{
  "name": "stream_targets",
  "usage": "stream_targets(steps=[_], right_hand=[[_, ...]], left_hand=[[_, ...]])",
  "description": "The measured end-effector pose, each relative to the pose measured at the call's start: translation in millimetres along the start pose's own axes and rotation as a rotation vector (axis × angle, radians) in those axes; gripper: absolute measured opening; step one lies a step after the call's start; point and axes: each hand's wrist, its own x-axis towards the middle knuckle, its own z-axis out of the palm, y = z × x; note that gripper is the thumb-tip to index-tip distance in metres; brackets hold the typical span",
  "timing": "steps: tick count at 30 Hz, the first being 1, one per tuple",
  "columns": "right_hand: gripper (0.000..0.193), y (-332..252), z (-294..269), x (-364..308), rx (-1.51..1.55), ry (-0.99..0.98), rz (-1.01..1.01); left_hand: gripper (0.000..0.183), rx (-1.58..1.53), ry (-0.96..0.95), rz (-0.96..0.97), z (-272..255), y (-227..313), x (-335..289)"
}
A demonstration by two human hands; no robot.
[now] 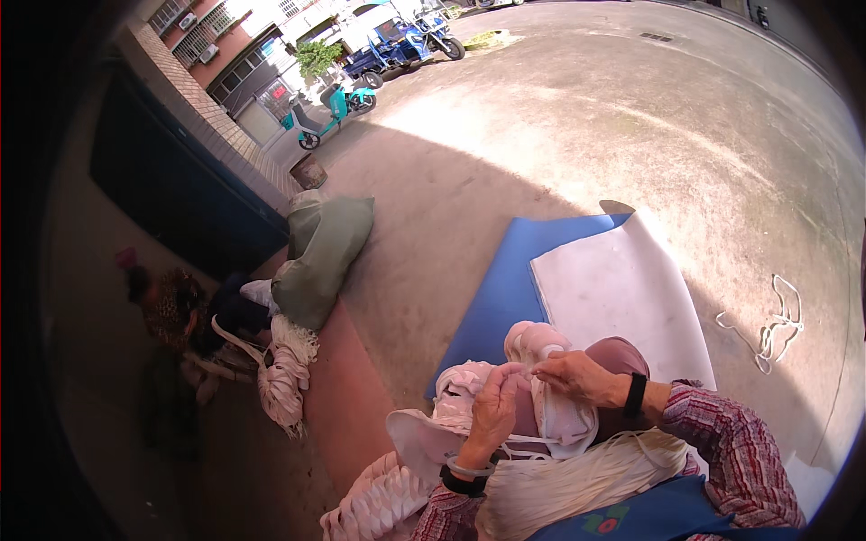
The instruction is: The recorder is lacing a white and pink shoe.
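Note:
My left hand (495, 408) is closed, thumb and fingers pinched together in front of a pile of pale pink fabric pieces (458, 397) on my lap. Close on its right, my right hand (582, 377) also pinches, its fingertips over the edge of a rounded whitish fabric piece (568, 422). Whatever is between the fingertips is too small to make out. A thick bundle of cream cords (586, 478) lies across my lap, over a blue apron (631, 516). To the lower left hangs a string of overlapping pale pieces (379, 498).
A blue sheet (492, 288) and a white sheet (622, 288) with a curled edge lie ahead. Left are a green sack (329, 261), a bundle of pale strips (284, 383) and another person (176, 307) in shadow. A loose white cord (785, 316) lies right. Farther off stand a teal scooter (334, 108) and a blue three-wheeler (397, 50).

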Motion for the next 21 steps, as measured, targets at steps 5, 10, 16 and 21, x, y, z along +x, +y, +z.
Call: stream_targets(steps=[5,10,16,21], right_hand=[[0.017,-63,-15,-15,0.425,-0.253,-0.129],[0.018,-29,-16,-24,0.174,0.081,-0.118],[0.026,-38,-16,-23,0.618,0.088,0.371],[0.024,-39,-10,-29,0.827,0.112,0.327]], left_hand=[[0.021,-0.410,0.100,-0.096,-7,16,-10],[0.017,-0.436,0.088,-0.030,5,14,-13],[0.017,-0.645,0.056,-0.135,26,19,-19],[0.019,-0.678,0.047,-0.122,34,13,-21]])
